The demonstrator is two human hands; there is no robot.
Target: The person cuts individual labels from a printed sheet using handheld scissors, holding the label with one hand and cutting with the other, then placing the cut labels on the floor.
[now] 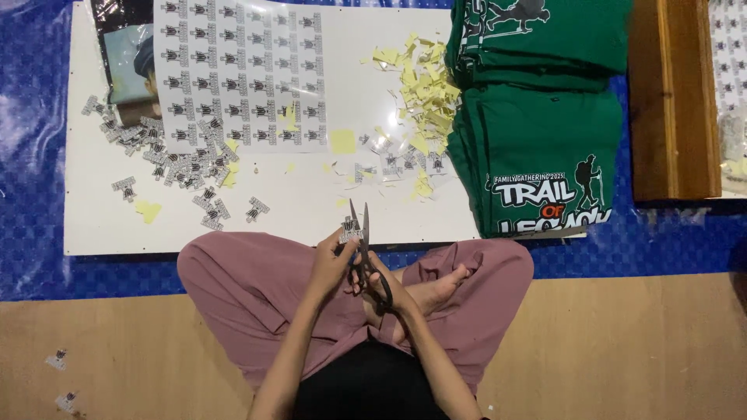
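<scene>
Pinching a small printed label (350,231), left fingers (336,247) face scissors (366,253) gripped by right fingers (387,286) below the label sheet (240,74).

Pretty plain setup. A tan wooden floor (638,350) is seen across the whole 6 o'clock strip, with a couple of small paper bits (56,359) left lying at 8 o'clock. Beyond it, a blue checked plastic mat (31,155) is spread from 9 o'clock across to 3 o'clock. A white board (296,210) is laid flat on the mat as a low worktop, from the middle up to 11 o'clock. A brown wooden plank or low bench (673,101) is seen at 2 o'clock. Glare from overhead light is picked up on the mat and board.
</scene>
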